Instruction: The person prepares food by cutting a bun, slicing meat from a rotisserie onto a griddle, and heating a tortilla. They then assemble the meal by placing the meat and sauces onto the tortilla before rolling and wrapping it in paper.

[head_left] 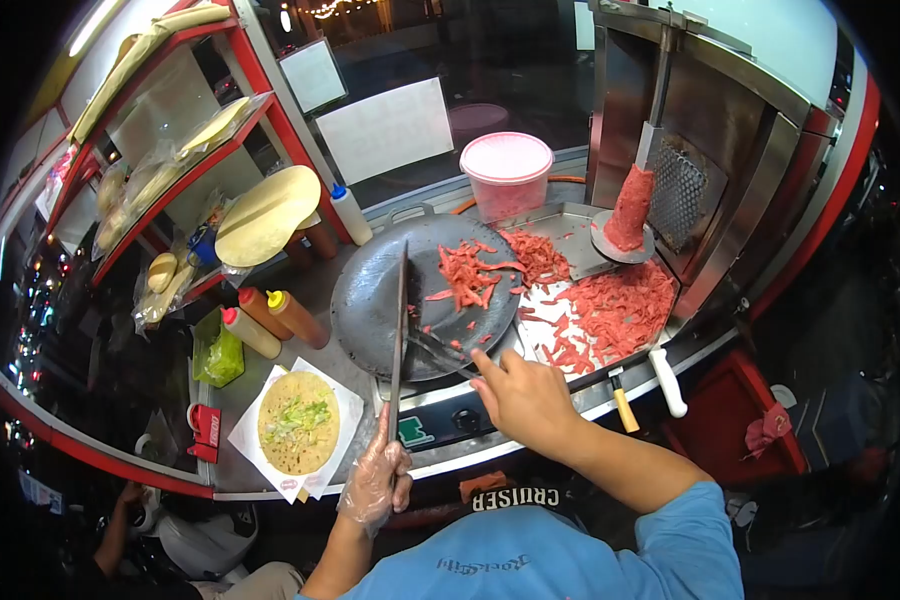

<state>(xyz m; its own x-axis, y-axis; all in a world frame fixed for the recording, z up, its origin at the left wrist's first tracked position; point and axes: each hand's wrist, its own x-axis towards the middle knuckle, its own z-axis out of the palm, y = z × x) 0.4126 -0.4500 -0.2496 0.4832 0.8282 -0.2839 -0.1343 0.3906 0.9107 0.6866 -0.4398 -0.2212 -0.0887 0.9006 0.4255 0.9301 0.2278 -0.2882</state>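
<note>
My left hand (378, 475), in a clear plastic glove, is closed round the low end of a long thin dark metal tool (399, 330), which stands up across the pan in this view. My right hand (518, 395) is bare and curled at the pan's near rim, index finger stretched forward. From its fingers a dark flat tool (438, 353), spatula-like, reaches into the pan; its grip is mostly hidden. Reddish meat strips (467, 275) lie in the right half of the round black pan (365, 300), with small scraps nearer my right hand.
Left of my left hand, a flatbread (300, 430) topped with shredded greens lies on white paper. Sauce bottles (295, 318) and a green tub (217, 350) stand behind it. Rightward are a meat-filled tray (620, 315), a white-handled knife (667, 382) and a vertical meat spit (630, 210).
</note>
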